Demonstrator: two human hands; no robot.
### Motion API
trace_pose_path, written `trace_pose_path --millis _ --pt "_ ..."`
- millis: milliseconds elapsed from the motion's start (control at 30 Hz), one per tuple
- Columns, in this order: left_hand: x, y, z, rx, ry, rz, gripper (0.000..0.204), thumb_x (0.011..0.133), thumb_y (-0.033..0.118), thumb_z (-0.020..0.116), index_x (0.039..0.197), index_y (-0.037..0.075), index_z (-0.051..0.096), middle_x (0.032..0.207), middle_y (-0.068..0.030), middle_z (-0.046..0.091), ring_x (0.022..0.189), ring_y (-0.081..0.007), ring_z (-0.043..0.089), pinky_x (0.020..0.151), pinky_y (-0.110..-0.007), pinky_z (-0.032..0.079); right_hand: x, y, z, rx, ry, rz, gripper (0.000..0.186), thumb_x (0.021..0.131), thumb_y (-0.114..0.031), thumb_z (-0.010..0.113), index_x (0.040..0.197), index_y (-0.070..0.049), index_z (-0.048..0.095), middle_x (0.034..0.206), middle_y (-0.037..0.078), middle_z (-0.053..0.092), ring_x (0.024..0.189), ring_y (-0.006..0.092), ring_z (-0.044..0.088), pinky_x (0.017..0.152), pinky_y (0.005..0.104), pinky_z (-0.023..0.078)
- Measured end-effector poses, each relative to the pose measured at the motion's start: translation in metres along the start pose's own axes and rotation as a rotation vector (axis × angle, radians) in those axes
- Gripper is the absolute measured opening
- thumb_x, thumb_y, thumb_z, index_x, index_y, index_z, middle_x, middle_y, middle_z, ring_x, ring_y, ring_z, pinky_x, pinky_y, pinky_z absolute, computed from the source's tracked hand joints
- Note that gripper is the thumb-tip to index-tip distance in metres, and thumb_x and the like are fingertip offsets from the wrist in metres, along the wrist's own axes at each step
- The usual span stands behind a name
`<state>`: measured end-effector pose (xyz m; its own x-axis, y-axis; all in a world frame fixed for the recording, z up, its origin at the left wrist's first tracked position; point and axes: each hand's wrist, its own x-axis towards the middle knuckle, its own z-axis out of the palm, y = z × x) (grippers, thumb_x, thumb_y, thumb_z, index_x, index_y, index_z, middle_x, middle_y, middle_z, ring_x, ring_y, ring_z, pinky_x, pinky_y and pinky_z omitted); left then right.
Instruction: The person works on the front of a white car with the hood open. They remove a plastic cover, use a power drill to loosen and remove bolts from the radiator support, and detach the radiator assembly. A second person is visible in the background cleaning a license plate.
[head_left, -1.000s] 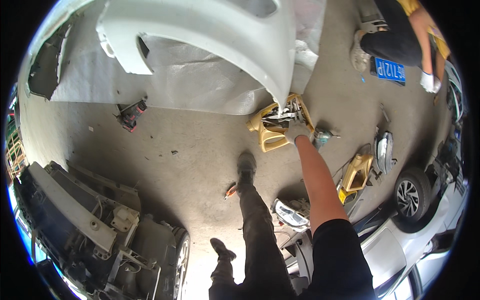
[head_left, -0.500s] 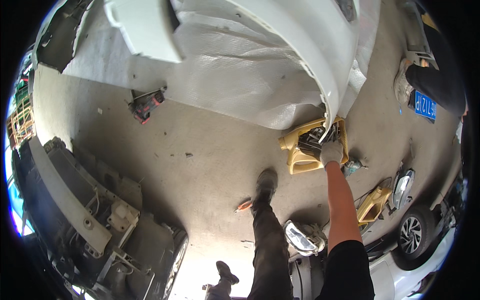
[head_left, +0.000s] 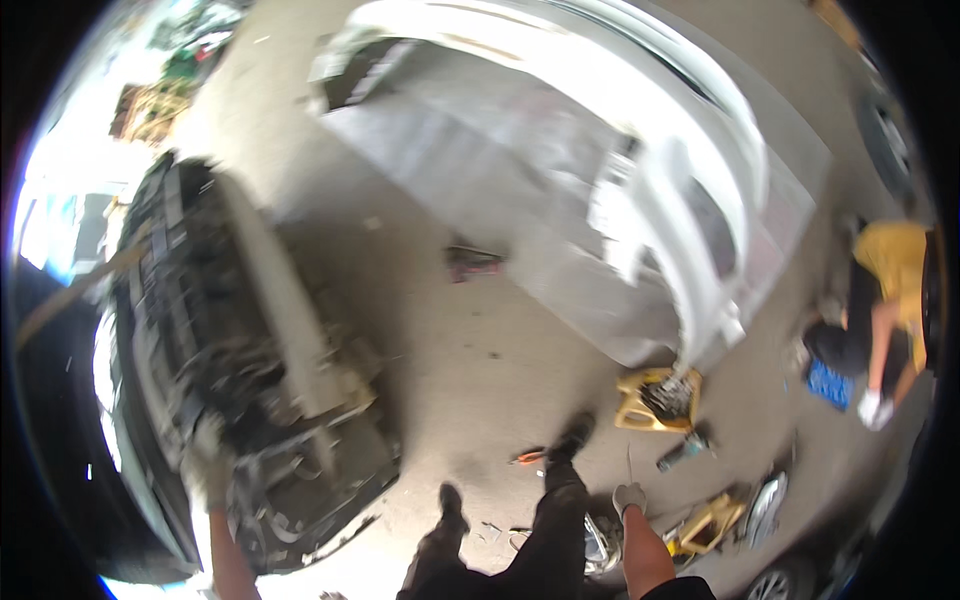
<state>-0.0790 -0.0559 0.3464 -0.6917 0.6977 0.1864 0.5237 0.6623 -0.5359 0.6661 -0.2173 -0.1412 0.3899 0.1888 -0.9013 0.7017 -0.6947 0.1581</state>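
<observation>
While the right hand (head_left: 629,497) grips what looks like a thin tool (head_left: 630,465), the left hand (head_left: 208,460), its hold too blurred to tell, should brace steadily against the stripped car front (head_left: 285,320).

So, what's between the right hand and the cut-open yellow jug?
Head view: a slim tool at the right hand, then bare concrete; a teal power drill lies just right.

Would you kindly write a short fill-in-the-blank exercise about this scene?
1. The left hand, by the car's exposed front end, and the right hand are not bare but ____.
2. The bumper on the grey sheet is coloured ____.
3. The cut-open container is coloured ____.
4. The plate beside the co-worker is coloured ____.

Missing words: gloved; white; yellow; blue.
</observation>
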Motion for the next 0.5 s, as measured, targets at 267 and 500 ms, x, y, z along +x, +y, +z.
trace_pose_path --millis 267,500 --pt "0.000 0.048 -0.082 -0.267 -0.067 0.135 0.072 0.070 0.058 0.079 0.118 0.005 0.063 0.111 -0.0160 0.064 0.108 -0.0357 0.060 0.095 -0.048 0.043 -0.167 -0.201 -0.134 -0.353 0.286 -0.874 0.048 0.101 -0.043 0.043 0.102 -0.001 0.066 0.097 0.028 0.071 0.095 0.0436 0.069 0.089 0.0530 0.052" --pt "0.020 0.036 -0.081 -0.578 -0.165 0.178 0.055 0.085 0.057 0.068 0.100 0.003 0.069 0.094 -0.0167 0.070 0.091 -0.0355 0.067 0.086 -0.046 0.047 -0.383 -0.388 -0.267 -0.104 0.072 -0.902 0.026 0.095 -0.022 0.053 0.105 0.000 0.063 0.075 0.012 0.065 0.064 0.0243 0.066 0.057 0.0397 0.053"
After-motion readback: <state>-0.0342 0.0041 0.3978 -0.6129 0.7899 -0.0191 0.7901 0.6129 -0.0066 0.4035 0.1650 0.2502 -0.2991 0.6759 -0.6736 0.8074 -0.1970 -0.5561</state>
